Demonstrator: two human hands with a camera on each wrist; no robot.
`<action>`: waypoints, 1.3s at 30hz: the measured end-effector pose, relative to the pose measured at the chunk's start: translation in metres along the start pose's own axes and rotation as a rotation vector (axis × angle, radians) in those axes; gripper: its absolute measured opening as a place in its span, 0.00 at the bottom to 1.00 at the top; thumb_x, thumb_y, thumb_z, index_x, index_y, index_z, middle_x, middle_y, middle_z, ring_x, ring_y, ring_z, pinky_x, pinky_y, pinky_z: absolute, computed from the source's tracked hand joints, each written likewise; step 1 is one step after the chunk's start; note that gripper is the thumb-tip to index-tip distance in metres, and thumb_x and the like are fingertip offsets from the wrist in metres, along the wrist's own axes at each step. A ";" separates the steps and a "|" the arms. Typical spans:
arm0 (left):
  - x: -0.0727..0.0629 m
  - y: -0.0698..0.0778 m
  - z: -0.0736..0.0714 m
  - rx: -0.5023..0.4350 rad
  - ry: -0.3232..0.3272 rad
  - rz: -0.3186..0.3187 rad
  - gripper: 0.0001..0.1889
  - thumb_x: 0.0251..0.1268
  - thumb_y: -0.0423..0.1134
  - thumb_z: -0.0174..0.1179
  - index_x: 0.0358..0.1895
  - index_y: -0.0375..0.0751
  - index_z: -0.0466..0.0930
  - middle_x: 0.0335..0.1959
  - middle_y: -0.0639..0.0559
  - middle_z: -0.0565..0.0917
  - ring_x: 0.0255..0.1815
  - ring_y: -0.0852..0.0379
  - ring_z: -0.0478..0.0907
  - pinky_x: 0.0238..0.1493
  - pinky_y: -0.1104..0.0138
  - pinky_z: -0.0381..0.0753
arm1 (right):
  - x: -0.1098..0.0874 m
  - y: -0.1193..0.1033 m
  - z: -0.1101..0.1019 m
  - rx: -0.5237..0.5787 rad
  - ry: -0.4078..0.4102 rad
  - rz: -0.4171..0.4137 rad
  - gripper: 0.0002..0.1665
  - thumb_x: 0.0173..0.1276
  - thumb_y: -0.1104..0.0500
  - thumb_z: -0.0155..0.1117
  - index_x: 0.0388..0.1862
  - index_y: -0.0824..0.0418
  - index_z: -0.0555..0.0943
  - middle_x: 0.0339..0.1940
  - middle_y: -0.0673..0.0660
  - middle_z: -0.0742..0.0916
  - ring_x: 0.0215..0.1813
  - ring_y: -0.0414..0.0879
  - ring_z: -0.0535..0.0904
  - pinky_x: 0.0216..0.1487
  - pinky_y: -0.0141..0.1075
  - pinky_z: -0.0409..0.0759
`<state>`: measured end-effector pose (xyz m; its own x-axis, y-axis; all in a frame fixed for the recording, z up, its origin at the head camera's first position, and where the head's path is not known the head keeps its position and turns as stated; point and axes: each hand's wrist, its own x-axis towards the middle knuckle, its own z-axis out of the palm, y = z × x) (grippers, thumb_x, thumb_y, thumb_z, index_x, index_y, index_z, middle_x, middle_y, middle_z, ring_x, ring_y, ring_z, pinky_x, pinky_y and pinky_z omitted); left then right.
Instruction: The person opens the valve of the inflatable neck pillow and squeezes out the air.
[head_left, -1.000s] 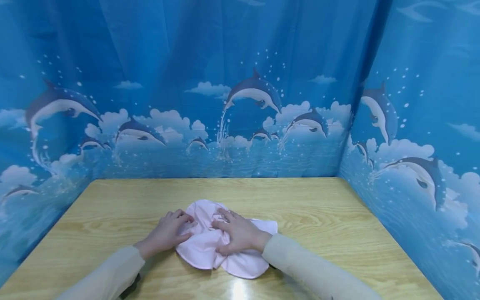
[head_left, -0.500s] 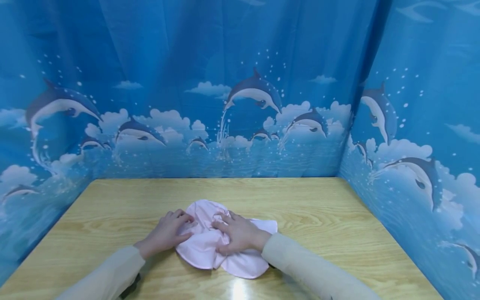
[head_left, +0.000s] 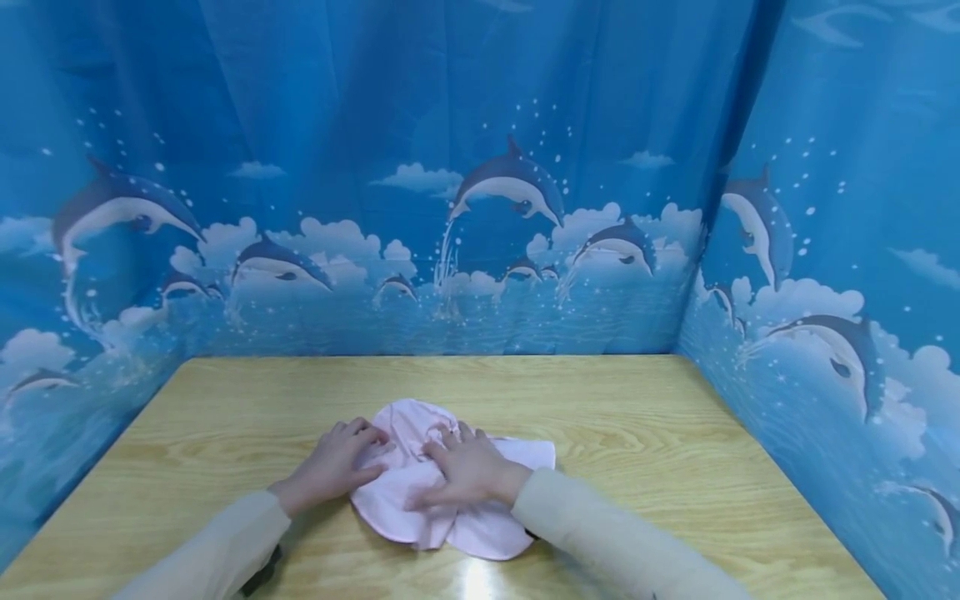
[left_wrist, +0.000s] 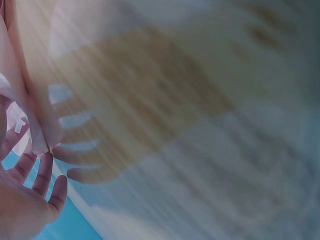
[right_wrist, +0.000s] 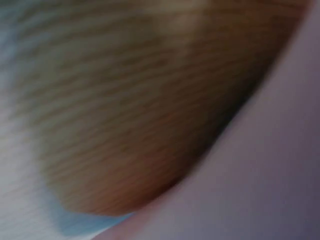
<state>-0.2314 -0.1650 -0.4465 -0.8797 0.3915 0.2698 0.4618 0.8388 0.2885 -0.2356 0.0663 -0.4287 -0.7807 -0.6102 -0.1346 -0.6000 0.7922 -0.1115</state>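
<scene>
A crumpled pale pink cloth item (head_left: 397, 504) with rounded, stitched edges lies on the table, its folds gathered in the middle. At its left side rests my left hand (head_left: 333, 462), fingers loosely bent and fingertips right at the fabric. In the left wrist view those fingers (left_wrist: 43, 175) extend beside the cloth's hanging edge (left_wrist: 15, 65), and a small white label (left_wrist: 19, 124) shows behind it. My right hand (head_left: 468, 473) lies on the centre of the cloth with fingers spread, hiding part of the folds. The right wrist view is blurred and shows no fingers clearly.
The wood-grain table (head_left: 622, 433) extends around the cloth on all sides. Blue curtains (head_left: 360, 167) printed with dolphins hang behind the table and along its right and left edges. Both forearms, in light sleeves (head_left: 615, 533), reach in from the front.
My right hand has shifted slightly left, its fingers turning more away from me, and the cloth's front folds have shifted with it. The left hand stays still.
</scene>
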 end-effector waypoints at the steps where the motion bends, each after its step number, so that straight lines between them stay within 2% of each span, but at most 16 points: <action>1: 0.000 0.000 0.000 -0.004 -0.004 -0.001 0.18 0.48 0.47 0.67 0.43 0.47 0.78 0.41 0.52 0.76 0.39 0.52 0.71 0.38 0.56 0.70 | 0.000 -0.002 0.001 -0.013 0.009 0.007 0.58 0.46 0.15 0.37 0.69 0.48 0.59 0.72 0.60 0.61 0.70 0.65 0.54 0.65 0.59 0.55; 5: 0.001 -0.002 -0.001 -0.013 -0.012 -0.008 0.19 0.47 0.48 0.67 0.44 0.48 0.78 0.41 0.52 0.76 0.40 0.52 0.71 0.40 0.55 0.71 | 0.002 -0.006 0.003 -0.064 0.032 0.030 0.62 0.42 0.14 0.42 0.69 0.51 0.60 0.71 0.62 0.62 0.70 0.66 0.55 0.64 0.60 0.56; 9: 0.003 -0.003 -0.001 -0.012 -0.027 -0.021 0.19 0.47 0.49 0.67 0.44 0.49 0.78 0.41 0.52 0.76 0.40 0.53 0.71 0.41 0.54 0.71 | 0.003 -0.007 0.005 -0.095 0.048 0.025 0.61 0.41 0.16 0.47 0.68 0.51 0.60 0.71 0.63 0.62 0.69 0.67 0.57 0.63 0.61 0.57; 12: 0.004 -0.003 -0.002 -0.011 -0.041 -0.032 0.19 0.47 0.49 0.67 0.43 0.50 0.78 0.41 0.52 0.76 0.40 0.53 0.71 0.41 0.55 0.71 | 0.003 -0.006 0.005 -0.106 0.039 0.015 0.59 0.43 0.17 0.47 0.69 0.50 0.58 0.71 0.62 0.61 0.68 0.67 0.57 0.63 0.61 0.58; 17: 0.004 -0.002 -0.003 -0.029 -0.063 -0.048 0.18 0.47 0.49 0.67 0.43 0.50 0.78 0.41 0.54 0.76 0.40 0.54 0.71 0.42 0.55 0.70 | 0.000 -0.004 0.002 -0.120 -0.025 0.004 0.56 0.49 0.19 0.44 0.71 0.48 0.53 0.74 0.60 0.54 0.70 0.66 0.53 0.65 0.59 0.57; 24: 0.004 -0.006 -0.001 -0.045 -0.077 -0.050 0.18 0.48 0.51 0.66 0.43 0.51 0.78 0.40 0.56 0.75 0.40 0.56 0.70 0.42 0.56 0.70 | -0.001 -0.001 0.000 -0.098 -0.047 -0.039 0.47 0.57 0.26 0.46 0.71 0.46 0.54 0.74 0.59 0.56 0.71 0.66 0.53 0.65 0.59 0.56; 30: 0.002 -0.007 0.000 -0.049 -0.071 -0.030 0.17 0.49 0.52 0.65 0.42 0.52 0.78 0.40 0.55 0.75 0.40 0.56 0.70 0.43 0.55 0.70 | -0.003 0.001 -0.001 -0.093 -0.052 -0.060 0.42 0.61 0.33 0.49 0.71 0.45 0.55 0.73 0.56 0.58 0.71 0.65 0.53 0.65 0.58 0.57; 39: -0.003 -0.013 0.002 -0.121 -0.059 0.058 0.19 0.52 0.60 0.60 0.43 0.55 0.76 0.46 0.54 0.73 0.47 0.52 0.70 0.49 0.50 0.67 | -0.003 0.002 -0.003 -0.059 -0.056 -0.057 0.41 0.61 0.35 0.51 0.71 0.44 0.55 0.73 0.54 0.58 0.71 0.64 0.53 0.66 0.58 0.56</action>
<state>-0.2350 -0.1765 -0.4530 -0.8548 0.4625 0.2355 0.5190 0.7637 0.3840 -0.2351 0.0700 -0.4260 -0.7348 -0.6528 -0.1843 -0.6540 0.7539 -0.0625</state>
